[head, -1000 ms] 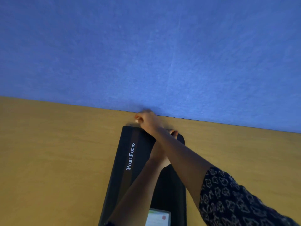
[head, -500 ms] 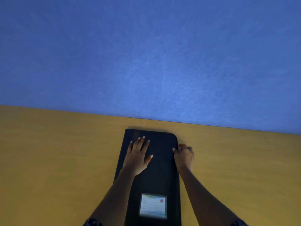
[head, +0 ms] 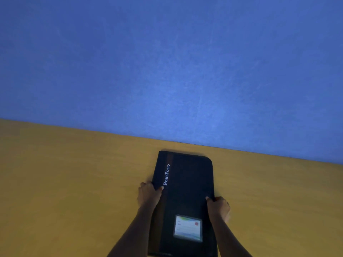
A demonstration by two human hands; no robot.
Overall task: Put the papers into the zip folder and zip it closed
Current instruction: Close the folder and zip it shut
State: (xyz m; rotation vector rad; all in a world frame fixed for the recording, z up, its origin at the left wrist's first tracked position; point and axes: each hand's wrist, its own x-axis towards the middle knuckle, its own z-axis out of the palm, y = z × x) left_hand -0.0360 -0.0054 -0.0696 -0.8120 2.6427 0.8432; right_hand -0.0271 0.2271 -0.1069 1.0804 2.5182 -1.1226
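A black zip folder (head: 187, 188) marked "PortFolio" lies closed and flat on the yellow-brown table (head: 74, 182), its far end close to the blue wall. A small card window (head: 187, 228) shows on its near cover. My left hand (head: 148, 193) grips the folder's left edge, thumb on top. My right hand (head: 218, 205) grips the right edge the same way, a little nearer to me. No papers are visible; the folder's inside is hidden.
A blue felt-like wall (head: 167, 71) rises directly behind the table and fills the upper half of the view. Bare tabletop stretches to the left and right of the folder.
My right hand left the folder's far corner and came back to the right edge. My left hand slid off the cover to the left edge. Both hands now hold the folder's sides.
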